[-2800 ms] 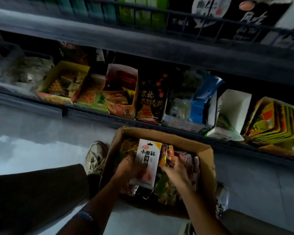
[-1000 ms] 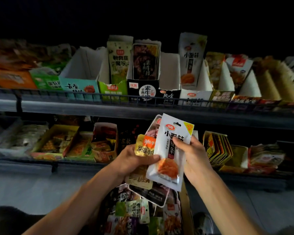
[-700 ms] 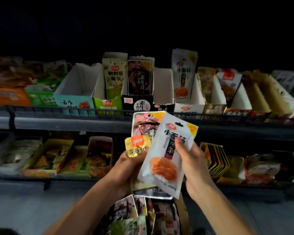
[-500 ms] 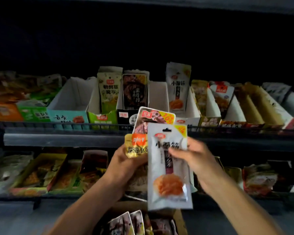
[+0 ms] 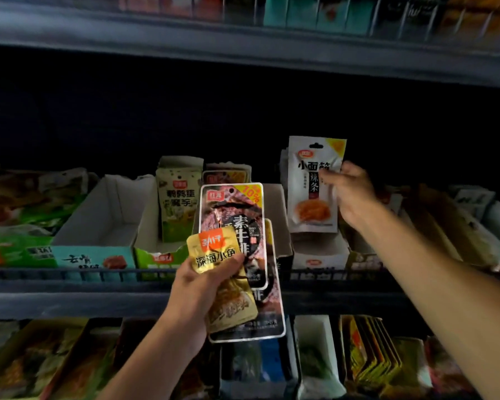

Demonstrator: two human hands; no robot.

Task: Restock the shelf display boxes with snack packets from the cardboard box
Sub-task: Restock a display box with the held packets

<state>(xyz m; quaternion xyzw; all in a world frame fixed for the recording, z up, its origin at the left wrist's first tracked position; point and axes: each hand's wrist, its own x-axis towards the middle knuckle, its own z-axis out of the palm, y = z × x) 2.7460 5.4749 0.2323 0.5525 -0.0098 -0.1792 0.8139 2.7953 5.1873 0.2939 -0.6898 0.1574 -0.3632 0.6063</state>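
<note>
The person's right hand (image 5: 349, 194) is pinching a white plastic snack packet with an orange food picture (image 5: 313, 184) by its right edge, holding it upright over the white cardboard display box (image 5: 319, 255) on the middle shelf, in front of more packets of the same kind. The left hand (image 5: 205, 287) is gripping a fan of packets below the shelf rail: a small gold foil packet with an orange label (image 5: 214, 252) in front, and a tall dark meat-printed packet with a white border (image 5: 233, 223) behind it. To the left, a pale green packet (image 5: 178, 202) is standing in a green-fronted display box (image 5: 159, 256).
</note>
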